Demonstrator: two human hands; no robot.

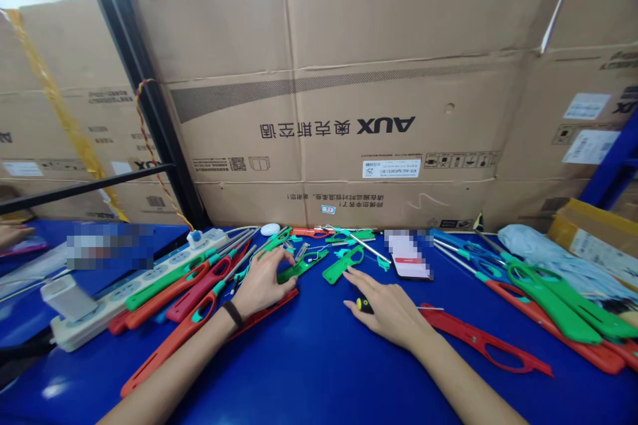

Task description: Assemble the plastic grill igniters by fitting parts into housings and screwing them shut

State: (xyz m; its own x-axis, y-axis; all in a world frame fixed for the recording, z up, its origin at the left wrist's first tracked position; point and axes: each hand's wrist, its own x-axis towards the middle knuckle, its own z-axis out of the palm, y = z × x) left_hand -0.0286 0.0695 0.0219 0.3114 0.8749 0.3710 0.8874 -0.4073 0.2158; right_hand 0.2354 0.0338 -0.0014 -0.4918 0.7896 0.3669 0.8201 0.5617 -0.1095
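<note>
My left hand (262, 282), with a black band (233, 313) on its wrist, curls over a green plastic lighter shell (273, 243) at the back of the blue bench. Another open green shell (302, 266) lies just beyond its fingertips. My right hand (389, 309) presses down on a screwdriver (365, 305) with a black and yellow handle, and its thin metal shaft pokes out past the palm. Right of that hand lies an empty red lighter body (483, 342). Long red and green utility lighters (169, 345) are heaped to the left of my left arm.
A white power strip (149, 279) runs along the bench's left side. A phone (411, 259) lies by the back edge, and more lighters (553, 305) and a grey plastic bag (548, 259) sit right. Stacked AUX cardboard boxes (339, 113) form the back wall. A co-worker's hand (12, 234) shows far left.
</note>
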